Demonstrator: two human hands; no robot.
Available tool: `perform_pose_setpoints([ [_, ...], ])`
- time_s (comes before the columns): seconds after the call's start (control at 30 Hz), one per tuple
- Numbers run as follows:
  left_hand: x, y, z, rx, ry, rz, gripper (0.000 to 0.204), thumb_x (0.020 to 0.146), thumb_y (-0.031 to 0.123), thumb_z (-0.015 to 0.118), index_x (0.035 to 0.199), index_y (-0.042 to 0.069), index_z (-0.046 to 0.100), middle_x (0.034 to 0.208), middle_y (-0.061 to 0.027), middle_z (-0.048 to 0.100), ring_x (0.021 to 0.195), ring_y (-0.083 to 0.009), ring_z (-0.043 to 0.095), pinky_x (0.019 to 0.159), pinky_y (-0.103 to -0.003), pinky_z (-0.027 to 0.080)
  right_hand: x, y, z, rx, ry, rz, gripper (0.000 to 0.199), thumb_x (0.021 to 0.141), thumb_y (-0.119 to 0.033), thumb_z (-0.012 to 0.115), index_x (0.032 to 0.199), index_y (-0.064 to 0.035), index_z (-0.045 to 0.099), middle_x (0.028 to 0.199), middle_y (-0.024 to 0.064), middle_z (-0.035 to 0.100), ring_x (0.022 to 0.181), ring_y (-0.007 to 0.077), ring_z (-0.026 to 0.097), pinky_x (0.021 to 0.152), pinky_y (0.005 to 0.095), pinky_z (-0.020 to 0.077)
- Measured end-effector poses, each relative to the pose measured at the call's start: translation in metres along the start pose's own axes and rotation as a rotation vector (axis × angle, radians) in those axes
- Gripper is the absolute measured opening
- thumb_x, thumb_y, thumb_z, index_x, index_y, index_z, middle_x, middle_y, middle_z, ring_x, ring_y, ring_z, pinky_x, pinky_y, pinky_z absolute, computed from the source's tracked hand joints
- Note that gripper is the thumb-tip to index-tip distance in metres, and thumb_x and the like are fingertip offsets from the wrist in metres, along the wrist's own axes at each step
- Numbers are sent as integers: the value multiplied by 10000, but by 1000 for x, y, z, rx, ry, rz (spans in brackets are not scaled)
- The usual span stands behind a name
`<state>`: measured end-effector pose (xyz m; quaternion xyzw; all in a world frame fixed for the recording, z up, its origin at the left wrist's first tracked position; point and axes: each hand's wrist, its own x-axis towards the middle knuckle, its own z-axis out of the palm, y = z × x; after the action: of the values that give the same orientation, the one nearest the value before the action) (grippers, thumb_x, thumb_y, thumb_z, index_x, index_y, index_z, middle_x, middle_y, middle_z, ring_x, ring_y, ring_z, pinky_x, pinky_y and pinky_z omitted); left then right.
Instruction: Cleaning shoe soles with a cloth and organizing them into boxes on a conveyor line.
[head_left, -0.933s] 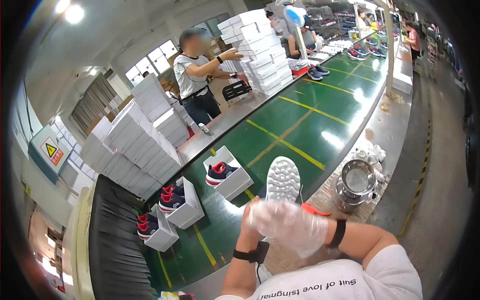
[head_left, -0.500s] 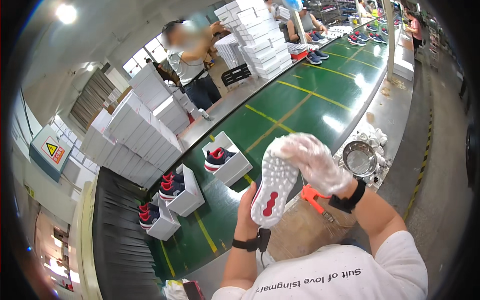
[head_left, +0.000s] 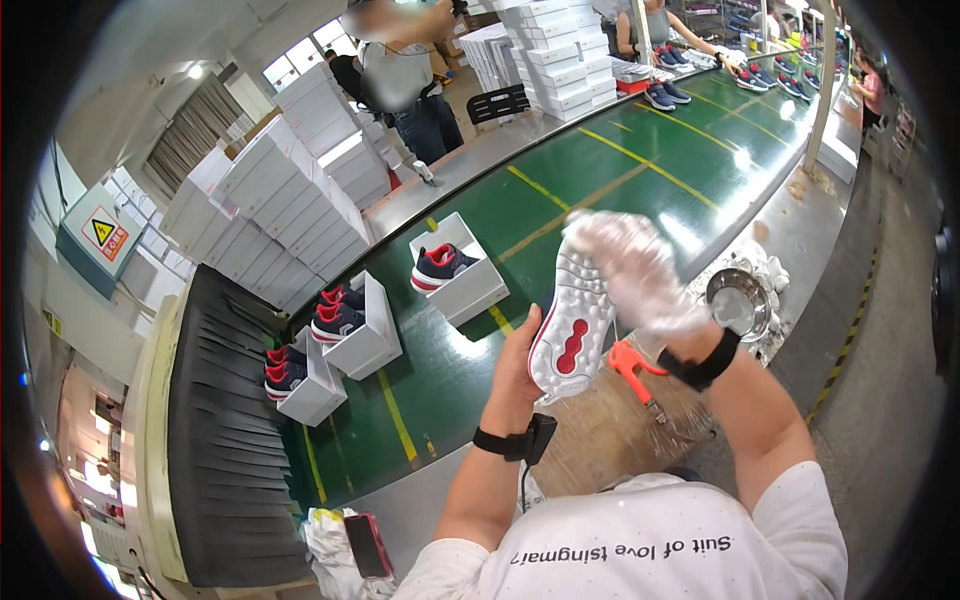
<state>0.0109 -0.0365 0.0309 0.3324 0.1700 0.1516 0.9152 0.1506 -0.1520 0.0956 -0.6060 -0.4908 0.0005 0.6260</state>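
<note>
Left fingers (head_left: 527, 335): gripping the shoe (head_left: 573, 335) near heel
Right gloved fingers (head_left: 598, 236): over its toe, blurred; grip cannot be told
Shoe: between left and right fingers
Orange tool (head_left: 631, 372): below right fingers

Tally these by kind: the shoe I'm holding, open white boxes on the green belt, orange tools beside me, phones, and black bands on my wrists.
Held shoe: 1
Open white boxes: 3
Orange tool: 1
Phone: 1
Black wristbands: 2
Total: 8
</note>
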Motion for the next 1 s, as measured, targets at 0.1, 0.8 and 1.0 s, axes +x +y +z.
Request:
perform_pose_setpoints([
  [0.1,13,0,-31,-22,28,40,470,939,418,487,1096,-14,583,1039,-155,649,872,-243,656,747,-364,553,-27,-23,30,-381,-362,-546,457,719,-112,552,1171,-49,544,1181,179,531,1123,282,503,936,387,414],
  [0.8,33,51,-109,-32,135,198,469,943,357,506,1175,-49,523,1094,-161,631,938,-232,649,805,-341,535,-48,45,24,-347,-546,-373,459,668,26,596,1119,-56,585,1094,107,585,1037,287,555,909,386,450],
  [1.0,34,21,-103,-48,240,-33,416,943,351,508,1092,-32,577,986,-146,664,835,-226,667,748,-343,548,6,45,54,-359,-332,-412,415,691,-5,606,1103,-9,565,1120,149,565,1046,327,549,913,398,453],
])
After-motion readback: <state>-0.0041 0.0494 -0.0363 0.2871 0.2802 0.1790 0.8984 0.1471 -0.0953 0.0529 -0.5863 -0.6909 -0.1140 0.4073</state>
